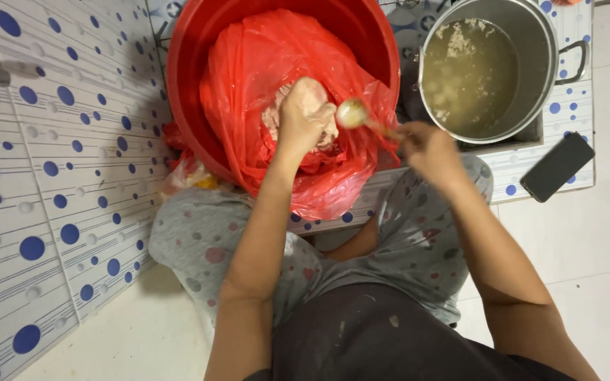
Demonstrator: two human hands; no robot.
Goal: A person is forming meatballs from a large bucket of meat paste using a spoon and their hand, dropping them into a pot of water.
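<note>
A lump of pale pink paste (310, 99) – soft, moist and lumpy – sits just above the middle of the frame, squeezed in the left hand (303, 116), whose fingers are curled tight around it in a fist. More of the same paste lies under the hand, inside a thin, crinkled red plastic bag (262, 77) that glistens and spills over the near edge of a round red plastic tub (185, 63) at the top centre.

Just right of the fist, the right hand (428, 148) pinches the thin handle of a spoon (354, 113); its rounded bowl carries a smooth ball of paste and almost touches the left hand. The right fingers are closed on the handle, though motion blur hides their exact grip.

At the upper right stands a round, shiny metal pot (538, 42) with a loop handle, holding cloudy yellowish liquid with pale bits floating in it. Right of centre, a flat black phone (558, 166) lies on the ledge – a glossy rectangle with rounded corners. White tiles (51, 141) with blue dots and fine grey lines cover the left side.
</note>
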